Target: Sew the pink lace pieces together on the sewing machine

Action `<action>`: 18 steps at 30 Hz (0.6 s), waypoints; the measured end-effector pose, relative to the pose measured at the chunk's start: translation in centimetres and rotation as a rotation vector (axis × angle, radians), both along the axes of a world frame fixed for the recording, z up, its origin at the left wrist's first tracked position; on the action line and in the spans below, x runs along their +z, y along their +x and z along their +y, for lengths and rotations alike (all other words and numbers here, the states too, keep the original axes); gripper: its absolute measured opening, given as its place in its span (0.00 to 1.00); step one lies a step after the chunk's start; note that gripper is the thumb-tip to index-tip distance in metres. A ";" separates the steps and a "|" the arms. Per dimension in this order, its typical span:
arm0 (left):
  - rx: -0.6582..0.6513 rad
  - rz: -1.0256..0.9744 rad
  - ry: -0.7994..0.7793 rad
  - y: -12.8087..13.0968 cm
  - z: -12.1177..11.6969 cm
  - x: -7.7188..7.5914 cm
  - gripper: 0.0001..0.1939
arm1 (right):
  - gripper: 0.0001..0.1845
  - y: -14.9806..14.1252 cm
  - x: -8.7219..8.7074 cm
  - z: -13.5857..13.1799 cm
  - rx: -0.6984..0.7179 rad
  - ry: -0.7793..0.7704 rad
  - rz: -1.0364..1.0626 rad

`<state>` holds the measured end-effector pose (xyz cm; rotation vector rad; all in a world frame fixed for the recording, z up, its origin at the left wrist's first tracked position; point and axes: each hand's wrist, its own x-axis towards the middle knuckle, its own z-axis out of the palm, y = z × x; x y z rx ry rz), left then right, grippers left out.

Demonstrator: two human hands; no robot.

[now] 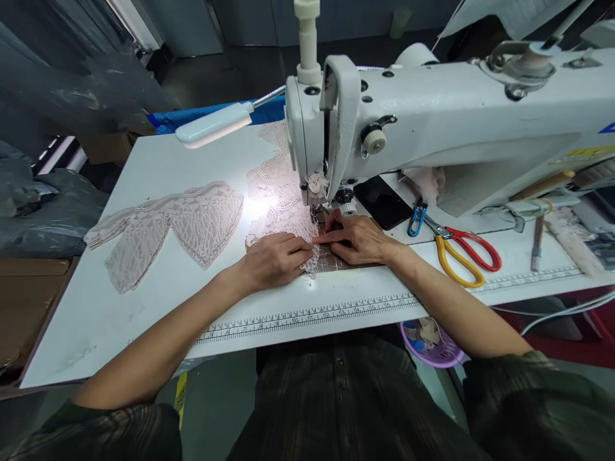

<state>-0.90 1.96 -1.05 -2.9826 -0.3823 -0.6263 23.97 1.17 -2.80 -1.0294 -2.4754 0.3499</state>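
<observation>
Pale pink lace fabric (283, 221) lies under the needle and presser foot (316, 212) of a white sewing machine (307, 137). My left hand (276, 259) rests on the lace at its near edge, fingers curled together and pressing it down. Just right of the presser foot, my right hand (353, 238) has its thumb and fingers closed on the lace edge; the fingertips of both hands nearly meet. Brownish plate or material (343, 261) shows beneath my right hand. To the left, separate lace pieces (168, 221) lie flat on the white table (120, 326).
A lit lamp (216, 125) shines on the fabric. Right of my hands are a black phone (383, 202), blue thread snips (417, 219) and red-and-yellow-handled scissors (461, 253). A printed ruler (307, 316) runs along the front edge. Below hangs a purple basket (435, 349) with scraps.
</observation>
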 end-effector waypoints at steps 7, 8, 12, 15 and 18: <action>-0.088 0.021 -0.242 -0.1 1.7 1.5 0.12 | 0.19 0.0 0.2 -0.2 -0.005 0.046 -0.049; -0.079 0.019 -0.226 -0.1 1.6 1.5 0.11 | 0.19 -0.1 0.2 -0.3 0.000 0.056 -0.056; -0.038 0.041 -0.127 -0.2 1.0 1.0 0.11 | 0.19 -0.1 0.4 -0.4 -0.027 0.067 -0.119; -0.002 0.069 -0.092 -0.2 0.6 0.9 0.11 | 0.19 -0.2 0.7 -0.4 -0.058 0.044 -0.168; 0.036 0.101 -0.091 -0.2 0.5 0.9 0.12 | 0.20 -0.3 0.8 -0.5 -0.074 0.043 -0.200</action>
